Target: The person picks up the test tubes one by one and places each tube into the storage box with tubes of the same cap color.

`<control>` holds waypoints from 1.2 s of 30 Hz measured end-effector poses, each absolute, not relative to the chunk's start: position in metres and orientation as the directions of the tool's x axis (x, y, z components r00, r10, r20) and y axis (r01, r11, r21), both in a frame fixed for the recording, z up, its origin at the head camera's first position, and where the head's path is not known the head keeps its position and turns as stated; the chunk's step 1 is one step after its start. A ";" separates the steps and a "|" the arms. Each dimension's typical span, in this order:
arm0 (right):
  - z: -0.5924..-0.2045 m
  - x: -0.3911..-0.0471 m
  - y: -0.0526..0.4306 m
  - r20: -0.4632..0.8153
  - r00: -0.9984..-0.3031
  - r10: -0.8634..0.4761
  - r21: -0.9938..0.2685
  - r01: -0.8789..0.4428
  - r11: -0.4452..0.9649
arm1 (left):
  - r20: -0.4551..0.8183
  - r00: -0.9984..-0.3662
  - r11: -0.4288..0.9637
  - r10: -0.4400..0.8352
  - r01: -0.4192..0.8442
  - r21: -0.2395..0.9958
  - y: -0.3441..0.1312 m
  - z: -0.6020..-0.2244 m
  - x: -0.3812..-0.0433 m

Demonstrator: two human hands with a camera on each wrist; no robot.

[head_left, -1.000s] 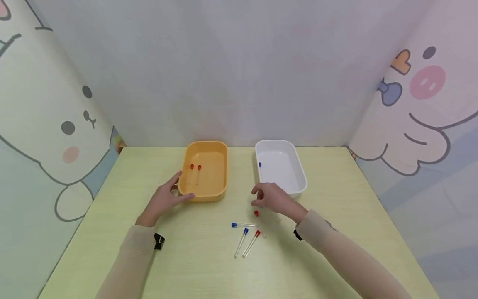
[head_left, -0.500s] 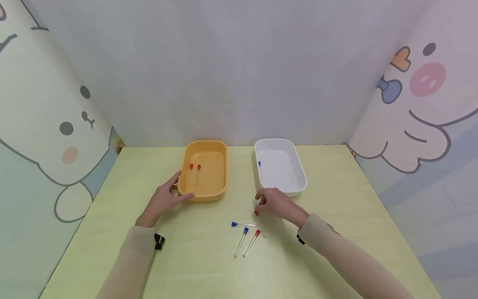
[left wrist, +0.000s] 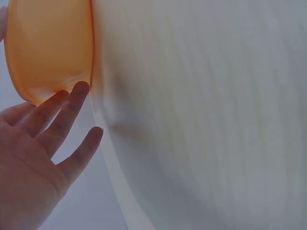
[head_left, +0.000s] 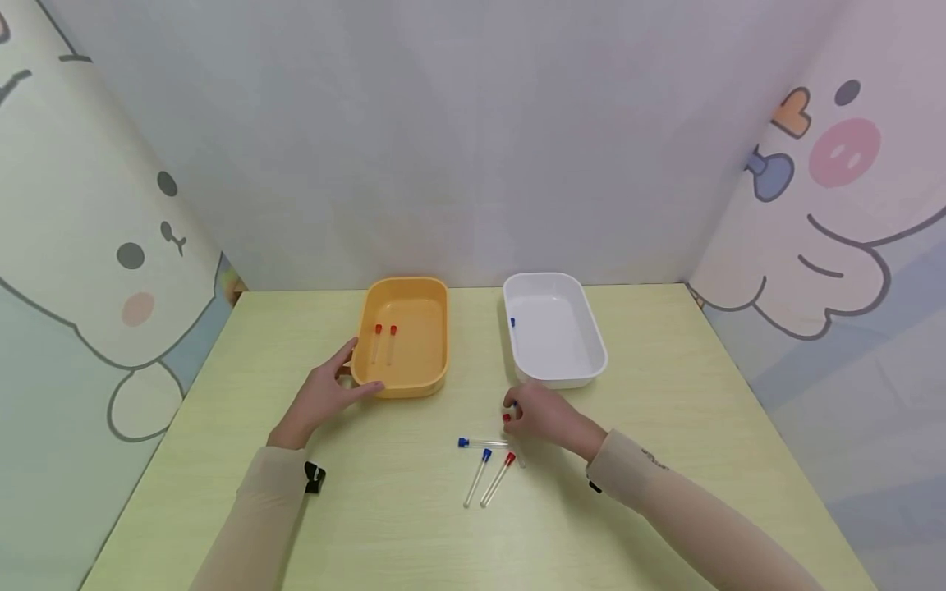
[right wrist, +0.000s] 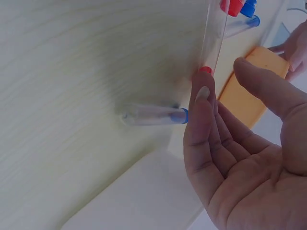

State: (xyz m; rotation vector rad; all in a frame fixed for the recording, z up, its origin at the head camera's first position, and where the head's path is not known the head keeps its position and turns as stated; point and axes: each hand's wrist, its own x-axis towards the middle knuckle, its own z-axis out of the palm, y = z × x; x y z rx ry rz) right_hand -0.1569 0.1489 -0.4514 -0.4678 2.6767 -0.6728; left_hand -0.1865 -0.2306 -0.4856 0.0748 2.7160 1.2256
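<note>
My left hand [head_left: 325, 398] rests against the near left corner of the orange tray [head_left: 429, 336]. In the left wrist view its straight, spread fingers [left wrist: 76, 100] lie along the tray's outside. My right hand [head_left: 547, 417] is low over the table before the white tray [head_left: 562, 328]. Its fingertips are right at a test tube's red cap [right wrist: 206, 70], with a gap between thumb [right wrist: 244, 67] and index finger. A blue-capped tube [right wrist: 153, 116] lies beside those fingers, mostly hidden by the hand in the head view.
More capped tubes lie in front: a blue-capped tube [head_left: 484, 444] sideways, another blue-capped tube [head_left: 477, 478] and a red-capped tube [head_left: 498, 481] slanted. Two red-capped tubes [head_left: 392, 345] lie inside the orange tray. A blue cap [head_left: 513, 322] shows at the white tray's left wall.
My right hand has come down and slightly right, away from the white tray, and now reaches the red cap. The left hand stays at the orange tray.
</note>
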 end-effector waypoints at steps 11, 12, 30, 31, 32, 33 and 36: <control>-0.464 -0.154 0.148 -0.212 -0.880 -0.425 -0.452 -0.298 0.841 | -0.137 -0.985 0.670 0.105 -0.032 0.741 -0.231 -0.485 -0.187; -0.464 -0.154 0.148 -0.204 -0.879 -0.432 -0.452 -0.307 0.837 | -0.139 -0.985 0.672 0.104 -0.033 0.740 -0.231 -0.485 -0.187; -0.466 -0.152 0.150 -0.182 -0.882 -0.436 -0.439 -0.324 0.838 | -0.120 -0.986 0.664 0.115 -0.013 0.747 -0.231 -0.485 -0.186; -0.466 -0.152 0.150 -0.179 -0.882 -0.436 -0.435 -0.326 0.839 | -0.118 -0.986 0.664 0.116 -0.012 0.748 -0.231 -0.485 -0.186; -0.465 -0.151 0.150 -0.178 -0.882 -0.436 -0.432 -0.328 0.840 | -0.118 -0.986 0.664 0.116 -0.012 0.748 -0.231 -0.486 -0.186; -0.465 -0.151 0.150 -0.175 -0.883 -0.434 -0.429 -0.329 0.841 | -0.118 -0.986 0.665 0.116 -0.011 0.747 -0.231 -0.486 -0.186; -0.462 -0.150 0.150 -0.168 -0.886 -0.432 -0.420 -0.332 0.844 | -0.119 -0.986 0.666 0.117 -0.011 0.746 -0.231 -0.486 -0.186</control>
